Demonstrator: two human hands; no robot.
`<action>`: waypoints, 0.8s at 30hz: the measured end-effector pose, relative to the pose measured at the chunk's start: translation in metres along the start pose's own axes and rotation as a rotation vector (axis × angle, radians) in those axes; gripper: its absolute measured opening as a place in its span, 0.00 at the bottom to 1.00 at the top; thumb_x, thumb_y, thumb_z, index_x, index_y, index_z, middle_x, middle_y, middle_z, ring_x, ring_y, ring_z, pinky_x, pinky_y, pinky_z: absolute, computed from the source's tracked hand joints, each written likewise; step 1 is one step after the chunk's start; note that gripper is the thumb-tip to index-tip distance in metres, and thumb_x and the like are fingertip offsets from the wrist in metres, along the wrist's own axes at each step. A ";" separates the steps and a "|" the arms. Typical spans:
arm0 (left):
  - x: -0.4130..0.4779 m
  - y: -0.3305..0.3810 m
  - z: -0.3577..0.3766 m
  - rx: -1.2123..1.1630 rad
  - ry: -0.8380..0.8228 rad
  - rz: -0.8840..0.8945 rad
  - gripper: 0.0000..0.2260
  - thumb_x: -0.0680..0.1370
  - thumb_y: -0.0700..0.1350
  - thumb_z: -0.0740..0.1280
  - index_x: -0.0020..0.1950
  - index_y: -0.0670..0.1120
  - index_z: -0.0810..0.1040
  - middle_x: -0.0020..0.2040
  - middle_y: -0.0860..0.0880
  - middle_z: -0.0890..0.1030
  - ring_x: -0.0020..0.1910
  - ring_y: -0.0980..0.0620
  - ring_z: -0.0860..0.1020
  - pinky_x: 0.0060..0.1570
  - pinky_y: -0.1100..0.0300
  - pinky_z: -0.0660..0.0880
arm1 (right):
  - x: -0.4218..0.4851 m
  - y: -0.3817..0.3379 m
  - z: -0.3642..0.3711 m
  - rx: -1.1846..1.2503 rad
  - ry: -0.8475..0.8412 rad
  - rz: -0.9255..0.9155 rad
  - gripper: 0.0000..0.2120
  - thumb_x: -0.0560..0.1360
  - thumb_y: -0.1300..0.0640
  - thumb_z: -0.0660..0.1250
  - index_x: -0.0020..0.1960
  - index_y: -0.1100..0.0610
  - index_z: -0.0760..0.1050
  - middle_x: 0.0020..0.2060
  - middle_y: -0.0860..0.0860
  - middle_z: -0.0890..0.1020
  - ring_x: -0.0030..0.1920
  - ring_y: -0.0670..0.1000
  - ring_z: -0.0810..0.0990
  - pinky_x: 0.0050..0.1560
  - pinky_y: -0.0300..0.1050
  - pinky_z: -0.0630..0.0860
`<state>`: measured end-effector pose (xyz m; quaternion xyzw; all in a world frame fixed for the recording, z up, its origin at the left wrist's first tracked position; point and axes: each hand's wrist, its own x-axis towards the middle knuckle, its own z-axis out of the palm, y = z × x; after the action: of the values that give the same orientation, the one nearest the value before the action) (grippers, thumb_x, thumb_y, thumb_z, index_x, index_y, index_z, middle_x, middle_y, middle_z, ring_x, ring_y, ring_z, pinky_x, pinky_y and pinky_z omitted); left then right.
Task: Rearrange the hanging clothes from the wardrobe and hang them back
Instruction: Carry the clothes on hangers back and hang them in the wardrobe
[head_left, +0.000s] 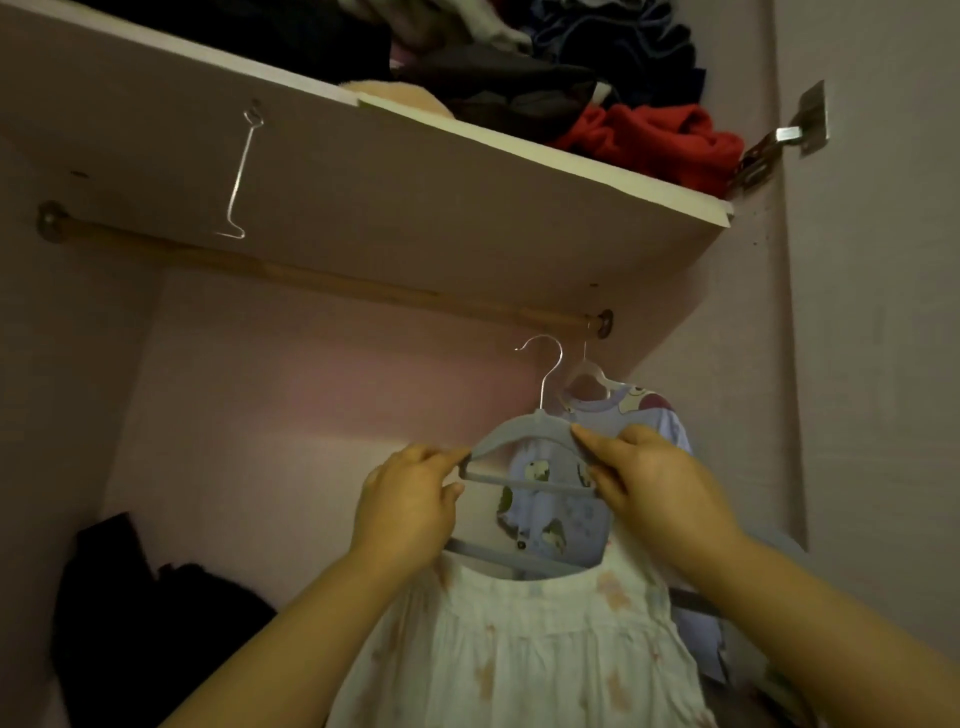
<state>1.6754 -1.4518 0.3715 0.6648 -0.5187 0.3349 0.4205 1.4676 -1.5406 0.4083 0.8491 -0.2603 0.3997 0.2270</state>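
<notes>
Dress (519, 649), likely light and floppy, handles best by its stiff hanger (524, 427), whose shoulders the left hand (405, 499) and right hand (654, 478) pinch.

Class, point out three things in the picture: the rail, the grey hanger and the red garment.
rail (322, 278), head view, middle of the wooden bar.
grey hanger (524, 427), head view, its top arch.
red garment (660, 137), head view, middle of the bundle.

Both arms raised; left hand (410, 493) and right hand (649, 483) each pinch hanger (511, 428) shoulders.
</notes>
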 end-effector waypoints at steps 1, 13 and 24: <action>0.009 -0.005 0.007 0.025 0.008 0.011 0.18 0.79 0.48 0.62 0.69 0.55 0.69 0.63 0.52 0.73 0.60 0.52 0.71 0.58 0.60 0.67 | 0.012 0.004 0.003 -0.017 0.012 0.009 0.21 0.82 0.52 0.52 0.74 0.45 0.58 0.50 0.52 0.73 0.48 0.54 0.75 0.44 0.50 0.74; 0.072 -0.087 0.087 0.033 -0.091 0.115 0.21 0.79 0.51 0.58 0.73 0.58 0.61 0.68 0.55 0.67 0.64 0.55 0.69 0.61 0.64 0.65 | 0.148 0.034 0.043 -0.252 -0.004 0.174 0.15 0.81 0.56 0.56 0.67 0.50 0.70 0.49 0.55 0.72 0.43 0.58 0.73 0.42 0.50 0.74; 0.111 -0.117 0.120 -0.048 -0.079 0.139 0.22 0.79 0.52 0.60 0.73 0.58 0.62 0.66 0.56 0.69 0.63 0.55 0.69 0.60 0.62 0.66 | 0.218 0.044 0.083 -0.325 -0.007 0.298 0.08 0.80 0.61 0.57 0.55 0.54 0.73 0.42 0.54 0.72 0.38 0.57 0.74 0.35 0.48 0.71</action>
<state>1.8169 -1.5927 0.3939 0.6297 -0.5876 0.3241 0.3914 1.6055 -1.6803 0.5418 0.7550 -0.4445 0.3786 0.2984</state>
